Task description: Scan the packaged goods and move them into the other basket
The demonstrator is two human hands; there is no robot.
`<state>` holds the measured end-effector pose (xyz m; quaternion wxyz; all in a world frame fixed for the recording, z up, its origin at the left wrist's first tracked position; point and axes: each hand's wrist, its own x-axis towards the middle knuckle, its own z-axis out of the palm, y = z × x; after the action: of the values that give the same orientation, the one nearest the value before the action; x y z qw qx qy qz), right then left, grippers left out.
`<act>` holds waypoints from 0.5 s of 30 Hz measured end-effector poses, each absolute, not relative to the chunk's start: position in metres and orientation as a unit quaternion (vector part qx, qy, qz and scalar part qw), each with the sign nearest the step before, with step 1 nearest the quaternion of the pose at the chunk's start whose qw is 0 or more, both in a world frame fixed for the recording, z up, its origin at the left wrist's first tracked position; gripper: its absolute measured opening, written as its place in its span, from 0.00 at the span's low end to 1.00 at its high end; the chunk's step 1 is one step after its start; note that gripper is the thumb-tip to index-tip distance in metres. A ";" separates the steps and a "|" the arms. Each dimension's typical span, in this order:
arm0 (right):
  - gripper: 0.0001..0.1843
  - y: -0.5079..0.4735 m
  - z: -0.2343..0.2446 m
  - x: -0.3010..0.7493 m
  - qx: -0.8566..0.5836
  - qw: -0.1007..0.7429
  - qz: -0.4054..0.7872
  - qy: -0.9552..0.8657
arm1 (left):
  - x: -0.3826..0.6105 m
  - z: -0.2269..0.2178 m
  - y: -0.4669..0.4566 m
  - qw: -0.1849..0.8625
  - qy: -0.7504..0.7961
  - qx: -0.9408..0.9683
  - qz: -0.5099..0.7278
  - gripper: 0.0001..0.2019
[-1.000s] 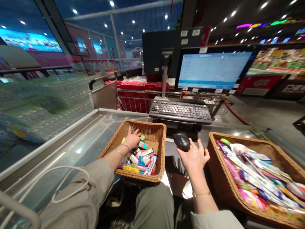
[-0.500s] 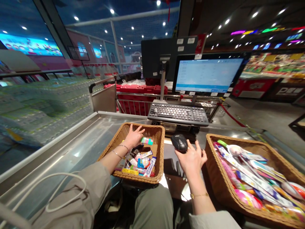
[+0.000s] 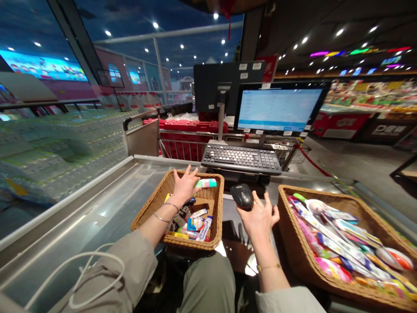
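Observation:
My left hand (image 3: 185, 188) is palm down inside the left wicker basket (image 3: 219, 213), several fingers spread. A small tube-shaped pack (image 3: 207, 183), striped pink, green and teal, sticks out from under its thumb side. The grip underneath is hidden, but the pack moves along with the hand. Below lie small sweet packs, among them a blue-and-white stick pack (image 3: 204, 229) and a yellow pack (image 3: 177, 235). To the right of this basket, my right hand (image 3: 259, 217) is closed around a black handheld barcode scanner (image 3: 242, 195), its head pointing up and left.
A second wicker basket (image 3: 282, 226), full of packaged goods, stands at the right. Beyond my hands are a keyboard (image 3: 241, 157) and a lit monitor (image 3: 276, 108). A white cable (image 3: 94, 254) loops over my left sleeve. The metal counter (image 3: 107, 200) has a raised edge.
The striped pack has shifted up and to the right, along with my left hand. My right hand still holds the scanner, almost in the same place. The view has tilted slightly.

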<state>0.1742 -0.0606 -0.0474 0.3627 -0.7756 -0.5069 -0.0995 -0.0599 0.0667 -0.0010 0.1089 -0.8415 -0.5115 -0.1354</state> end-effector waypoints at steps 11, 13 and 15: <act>0.16 -0.065 -0.038 0.169 -0.742 0.383 -0.123 -0.536 | -0.014 0.002 0.043 0.149 -0.467 -0.842 -0.224 0.15; 0.16 -0.066 -0.037 0.168 -0.739 0.384 -0.122 -0.540 | -0.006 0.001 0.040 0.156 -0.458 -0.844 -0.233 0.16; 0.16 -0.067 -0.036 0.168 -0.737 0.383 -0.122 -0.543 | 0.001 -0.002 0.039 0.160 -0.452 -0.845 -0.236 0.16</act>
<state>0.1681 -0.0669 -0.0362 0.3835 -0.7369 -0.5432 -0.1220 0.0006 0.0395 -0.0015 0.1600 -0.8451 -0.4522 -0.2360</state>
